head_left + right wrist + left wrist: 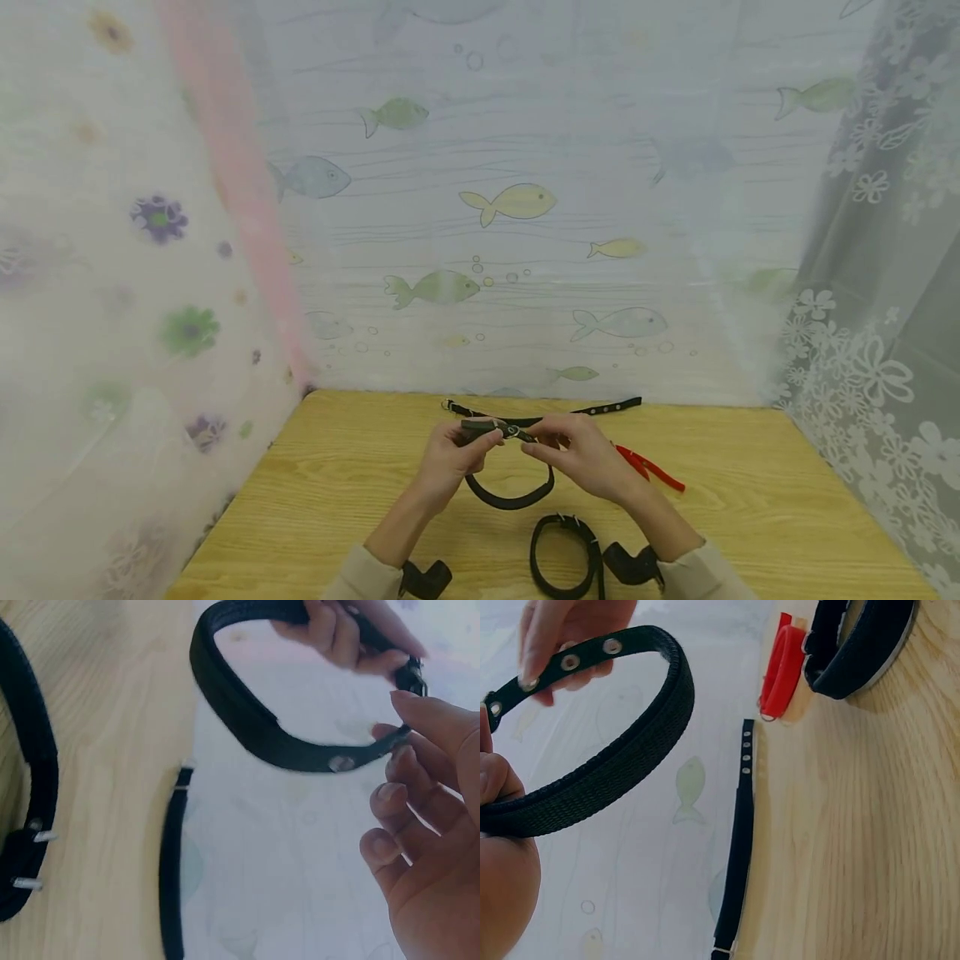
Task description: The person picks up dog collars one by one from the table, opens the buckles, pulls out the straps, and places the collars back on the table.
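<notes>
A black collar (510,503) with metal eyelets is held up in a loop above the table, between both hands. My left hand (444,458) grips it at the buckle (512,431) end, thumb on top. My right hand (588,458) pinches the eyelet end between thumb and fingers, close to the buckle. In the left wrist view the collar (630,761) shows a woven band and a row of eyelets on its thinner strap. The right wrist view has the strap's tip at the buckle, partly hidden by the fingertips of my right hand (442,802).
Another black collar (615,407) lies stretched out along the table's back edge. A coiled black collar (534,558) lies in front, near me. To the right is a red collar (667,477), partly behind my right hand. Printed curtains (525,292) surround the wooden table (750,500).
</notes>
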The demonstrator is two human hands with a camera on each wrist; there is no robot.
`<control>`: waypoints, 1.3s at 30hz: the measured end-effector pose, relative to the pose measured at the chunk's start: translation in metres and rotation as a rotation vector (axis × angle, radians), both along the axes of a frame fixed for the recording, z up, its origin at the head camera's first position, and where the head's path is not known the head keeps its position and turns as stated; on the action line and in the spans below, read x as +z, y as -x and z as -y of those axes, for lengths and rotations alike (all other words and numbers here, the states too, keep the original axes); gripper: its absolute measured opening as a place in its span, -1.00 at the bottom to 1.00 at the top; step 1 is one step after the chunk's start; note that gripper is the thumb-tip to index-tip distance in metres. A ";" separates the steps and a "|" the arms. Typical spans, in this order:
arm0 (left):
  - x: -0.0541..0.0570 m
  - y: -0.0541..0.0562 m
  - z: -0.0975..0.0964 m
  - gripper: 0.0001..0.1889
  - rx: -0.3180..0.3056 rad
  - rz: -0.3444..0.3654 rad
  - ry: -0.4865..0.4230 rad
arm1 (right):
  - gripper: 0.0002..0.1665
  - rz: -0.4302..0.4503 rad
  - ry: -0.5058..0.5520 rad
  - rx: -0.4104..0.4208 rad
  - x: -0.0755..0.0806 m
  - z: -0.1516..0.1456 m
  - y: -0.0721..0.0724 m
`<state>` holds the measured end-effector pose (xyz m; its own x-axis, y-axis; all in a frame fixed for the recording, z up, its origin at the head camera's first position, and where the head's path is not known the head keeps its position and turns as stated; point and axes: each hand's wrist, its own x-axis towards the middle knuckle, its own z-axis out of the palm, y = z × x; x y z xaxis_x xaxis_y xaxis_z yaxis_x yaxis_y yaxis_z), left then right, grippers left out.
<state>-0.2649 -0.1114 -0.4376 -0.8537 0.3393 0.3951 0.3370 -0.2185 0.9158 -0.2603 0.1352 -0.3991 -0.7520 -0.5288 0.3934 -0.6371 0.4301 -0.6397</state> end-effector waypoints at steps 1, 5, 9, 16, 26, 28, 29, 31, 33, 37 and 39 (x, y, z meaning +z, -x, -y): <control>0.000 0.000 0.001 -0.75 0.014 0.008 -0.004 | -0.83 0.009 0.000 -0.005 0.000 -0.001 0.000; 0.003 -0.001 0.003 -0.77 0.038 0.014 -0.007 | -0.86 0.041 -0.001 -0.019 -0.001 -0.004 0.000; 0.003 0.000 0.001 -0.76 0.005 -0.011 0.020 | -0.83 0.032 -0.010 0.010 0.001 -0.002 0.000; 0.003 -0.001 0.002 -0.71 0.030 0.030 0.031 | -0.88 -0.001 -0.014 0.036 0.003 -0.004 0.004; 0.005 -0.001 0.010 -0.66 0.044 0.069 0.082 | -0.90 -0.032 0.009 0.026 -0.001 -0.015 0.005; 0.006 -0.001 0.010 -0.67 0.040 0.064 0.129 | -0.91 -0.036 0.015 0.029 -0.001 -0.015 0.005; 0.007 -0.001 0.010 -0.66 0.038 0.066 0.153 | -0.91 -0.037 0.017 0.029 0.000 -0.015 0.004; 0.008 -0.002 0.009 -0.64 0.032 0.068 0.200 | -0.92 -0.040 0.020 0.031 0.000 -0.014 0.004; 0.009 -0.002 0.009 -0.64 0.026 0.067 0.230 | -0.91 -0.039 0.019 0.033 -0.001 -0.014 0.004; 0.009 -0.002 0.010 -0.66 0.040 0.056 0.243 | -0.87 -0.019 0.010 0.026 -0.001 -0.014 0.004; 0.008 -0.002 0.011 -0.68 0.060 0.051 0.229 | -0.86 -0.006 0.005 0.013 -0.002 -0.016 0.004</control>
<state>-0.2627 -0.1223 -0.4296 -0.8921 0.3628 0.2694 0.2949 0.0155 0.9554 -0.2640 0.1512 -0.4011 -0.7426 -0.5367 0.4005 -0.6466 0.4187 -0.6377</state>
